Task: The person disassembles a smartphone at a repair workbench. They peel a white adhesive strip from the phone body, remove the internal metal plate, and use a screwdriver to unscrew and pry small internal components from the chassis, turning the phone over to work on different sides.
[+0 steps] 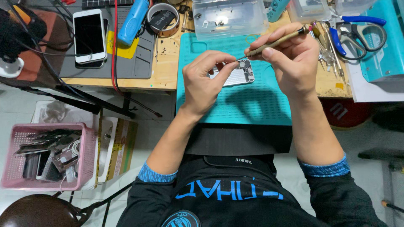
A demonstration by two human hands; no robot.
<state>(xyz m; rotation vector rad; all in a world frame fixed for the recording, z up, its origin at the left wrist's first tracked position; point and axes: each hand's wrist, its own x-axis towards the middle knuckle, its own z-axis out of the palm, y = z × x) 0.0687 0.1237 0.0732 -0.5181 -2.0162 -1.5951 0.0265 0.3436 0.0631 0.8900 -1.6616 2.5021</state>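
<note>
From the head view, looking down over my own forearms, I see an opened phone shell (pixel 236 72) lying flat on the teal work mat (pixel 235 105), toward the far middle of the mat. My left hand (pixel 205 82) is bent over its left end, fingers curled down and pinching the edge of the metal housing to keep it still. My right hand (pixel 292 63) is closed around a slim brass-handled screwdriver (pixel 275 43), held like a pen, its fine tip angled down to the far left corner of the shell, just beside my left fingertips.

I judge the shell to be light, thin and stiff, with bare metal that would slide easily on a hard bench; the textured mat should help it stay put. Its inside looks delicate, with small parts near the far edge, so I would hold it by the outer rim only, as my left hand does, and keep pressure off the middle. The screwdriver is light and narrow; a grip near the tip gives control, and a slip could scratch the housing or send a tiny screw flying.

Farther out, a clear plastic parts box (pixel 229 17) sits just beyond the mat. To the left, a white phone (pixel 89 35) lies on a grey mat (pixel 139 63), near a blue tube-shaped tool (pixel 133 22) and a roll of tape (pixel 163 19). Blue-handled scissors (pixel 357 33) lie far right. A pink basket (pixel 12 176) of old phone parts stands on the floor, near left.
</note>
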